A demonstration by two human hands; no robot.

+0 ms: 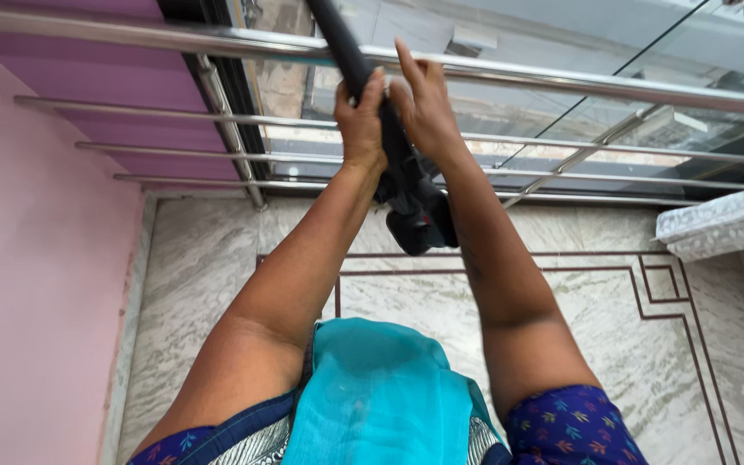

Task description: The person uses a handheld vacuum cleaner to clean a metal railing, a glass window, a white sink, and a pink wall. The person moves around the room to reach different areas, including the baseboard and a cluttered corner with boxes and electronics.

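Near: teal cloth [381, 396] draped at chest. Left hand [360, 125] fist-wrapped around black tool handle [406, 185], raised before the steel railing [561, 79]. Right hand [424, 108] pressed on same handle, fingers partly extended. Far: glass panel [561, 43].

Black tool's [406, 185] upper end beyond frame.
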